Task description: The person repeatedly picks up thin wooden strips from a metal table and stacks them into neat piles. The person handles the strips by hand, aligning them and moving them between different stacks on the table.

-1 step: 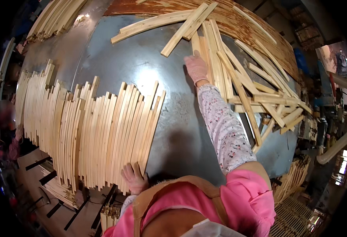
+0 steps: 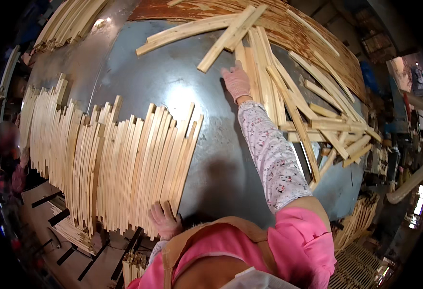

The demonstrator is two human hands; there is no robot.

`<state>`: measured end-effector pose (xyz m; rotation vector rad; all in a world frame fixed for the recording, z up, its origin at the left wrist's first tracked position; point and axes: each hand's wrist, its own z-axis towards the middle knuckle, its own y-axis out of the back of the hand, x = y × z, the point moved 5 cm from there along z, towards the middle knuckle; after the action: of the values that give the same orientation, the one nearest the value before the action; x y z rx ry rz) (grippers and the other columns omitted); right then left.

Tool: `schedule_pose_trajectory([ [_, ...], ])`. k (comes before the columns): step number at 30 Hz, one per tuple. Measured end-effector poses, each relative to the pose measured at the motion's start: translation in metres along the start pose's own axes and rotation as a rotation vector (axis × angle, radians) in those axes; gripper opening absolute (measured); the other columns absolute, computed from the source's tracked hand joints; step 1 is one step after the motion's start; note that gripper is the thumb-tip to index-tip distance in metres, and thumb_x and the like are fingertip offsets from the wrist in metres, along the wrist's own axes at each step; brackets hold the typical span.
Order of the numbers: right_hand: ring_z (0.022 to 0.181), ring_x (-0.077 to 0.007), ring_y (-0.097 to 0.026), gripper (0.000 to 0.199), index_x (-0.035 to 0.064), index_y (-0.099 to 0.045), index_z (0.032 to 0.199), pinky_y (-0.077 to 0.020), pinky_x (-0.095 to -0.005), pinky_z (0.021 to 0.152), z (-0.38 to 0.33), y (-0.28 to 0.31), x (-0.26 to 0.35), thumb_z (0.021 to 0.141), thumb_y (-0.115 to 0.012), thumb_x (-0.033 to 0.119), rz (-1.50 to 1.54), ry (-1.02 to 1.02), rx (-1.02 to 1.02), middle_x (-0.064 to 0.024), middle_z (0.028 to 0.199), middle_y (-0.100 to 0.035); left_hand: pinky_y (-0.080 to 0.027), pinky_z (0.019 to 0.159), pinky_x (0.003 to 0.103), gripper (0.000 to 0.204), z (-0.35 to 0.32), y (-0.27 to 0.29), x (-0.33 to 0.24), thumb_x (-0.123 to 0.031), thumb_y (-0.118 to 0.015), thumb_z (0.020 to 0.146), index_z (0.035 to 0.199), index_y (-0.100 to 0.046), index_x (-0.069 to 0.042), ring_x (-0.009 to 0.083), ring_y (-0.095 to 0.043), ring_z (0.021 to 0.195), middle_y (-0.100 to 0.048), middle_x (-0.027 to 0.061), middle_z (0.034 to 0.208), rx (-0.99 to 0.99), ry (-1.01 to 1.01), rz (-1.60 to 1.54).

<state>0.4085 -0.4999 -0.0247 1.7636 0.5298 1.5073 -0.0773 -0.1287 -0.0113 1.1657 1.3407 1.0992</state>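
Note:
My right hand (image 2: 236, 83), in a pink knitted glove, reaches out at the far middle of the table. Its thumb and fingers are apart, and the fingertips meet or nearly meet the near part of a wooden strip (image 2: 240, 54). Beside it, longer strips (image 2: 265, 79) lie in a loose pile. My left hand (image 2: 165, 220), also gloved, lies with fingers spread on the near right end of a row of wooden strips (image 2: 125, 173). These are set side by side with uneven ends, and the hand grips none of them.
The grey metal table (image 2: 216, 144) shows between row and pile. Crossed strips (image 2: 231, 36) lie at the far side, before a worn brown board (image 2: 308, 33). More strips (image 2: 72, 21) sit at the far left. Another person's hand (image 2: 24, 156) is at the left edge.
My right hand has shifted slightly left and toward me, while the strip by it stays in place. My left hand remains on the row's near end.

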Motion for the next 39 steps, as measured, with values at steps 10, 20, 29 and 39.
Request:
schedule_pose_trajectory([
  [10, 0.138, -0.0436, -0.056, 0.100, 0.0027, -0.031, 0.166, -0.0449, -0.0477, 0.114, 0.091, -0.054, 0.069, 0.083, -0.078, 0.036, -0.076, -0.173, -0.046, -0.0290, 0.151, -0.055, -0.041, 0.116, 0.060, 0.070, 0.300, 0.063, -0.033, -0.033, -0.078, 0.094, 0.151, -0.051, -0.003, 0.0520, -0.050, 0.137, -0.048, 0.0315, 0.156, -0.402, -0.533, -0.149],
  [20, 0.142, -0.0439, -0.055, 0.088, 0.0023, -0.031, 0.164, -0.0456, -0.0455, 0.120, 0.162, 0.043, 0.027, 0.091, -0.075, 0.025, 0.120, -0.281, -0.054, -0.0302, 0.158, -0.048, -0.033, 0.126, 0.051, 0.088, 0.707, 0.046, -0.068, -0.054, -0.072, 0.094, 0.167, -0.039, -0.018, 0.0368, -0.041, 0.154, -0.043, 0.0159, 0.169, -0.208, -0.250, 0.356],
  [29, 0.137, -0.0475, -0.059, 0.087, 0.0012, -0.032, 0.160, -0.0585, -0.0517, 0.104, 0.210, 0.003, 0.004, 0.090, -0.076, 0.025, -0.156, -0.309, -0.116, -0.0331, 0.157, -0.044, -0.052, 0.109, 0.043, 0.085, 0.686, 0.052, -0.076, -0.057, -0.079, 0.084, 0.153, -0.054, -0.013, 0.0372, -0.064, 0.129, -0.069, 0.0176, 0.134, 0.077, -0.093, 0.150],
  [39, 0.126, -0.0466, -0.064, 0.078, -0.0023, -0.045, 0.154, -0.0522, -0.0475, 0.111, 0.056, 0.026, 0.015, 0.084, -0.076, 0.011, 0.233, 0.073, -0.251, -0.0306, 0.135, -0.065, -0.066, 0.068, 0.049, 0.101, 0.530, 0.090, -0.011, -0.074, -0.084, 0.081, 0.141, -0.057, 0.004, 0.0337, -0.075, 0.079, -0.072, 0.0236, 0.099, 0.646, 0.366, -1.725],
])
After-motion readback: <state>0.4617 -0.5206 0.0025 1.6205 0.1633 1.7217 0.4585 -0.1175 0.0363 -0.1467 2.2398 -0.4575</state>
